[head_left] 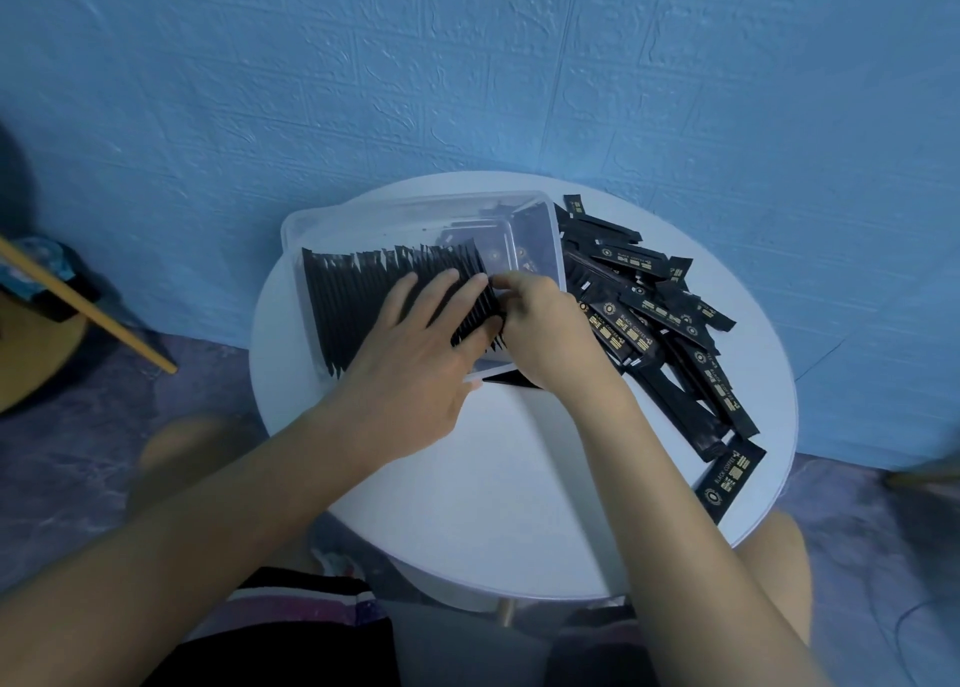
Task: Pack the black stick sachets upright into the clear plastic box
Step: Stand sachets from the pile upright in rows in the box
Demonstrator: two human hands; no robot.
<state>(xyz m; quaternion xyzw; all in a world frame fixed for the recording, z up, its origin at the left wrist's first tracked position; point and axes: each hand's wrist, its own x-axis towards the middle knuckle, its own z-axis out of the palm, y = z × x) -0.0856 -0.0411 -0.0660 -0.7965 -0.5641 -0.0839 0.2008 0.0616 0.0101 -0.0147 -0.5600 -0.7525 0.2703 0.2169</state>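
Observation:
A clear plastic box [415, 208] stands on a round white table [519, 478], against the wall. A row of black stick sachets [358, 291] stands upright in its left part; the right part of the box shows bare bottom. My left hand [415, 369] lies with straight fingers pressed against the right end of that row. My right hand [540, 333] sits at the same end, its fingers curled round the last sachets there. A loose pile of black sachets [670, 323] with gold print lies flat on the table to the right of the box.
A blue textured wall rises directly behind the table. A wooden stick [88, 302] leans at the left over a round wooden piece. One sachet [727, 478] lies near the table's right front edge. My knees show below the table.

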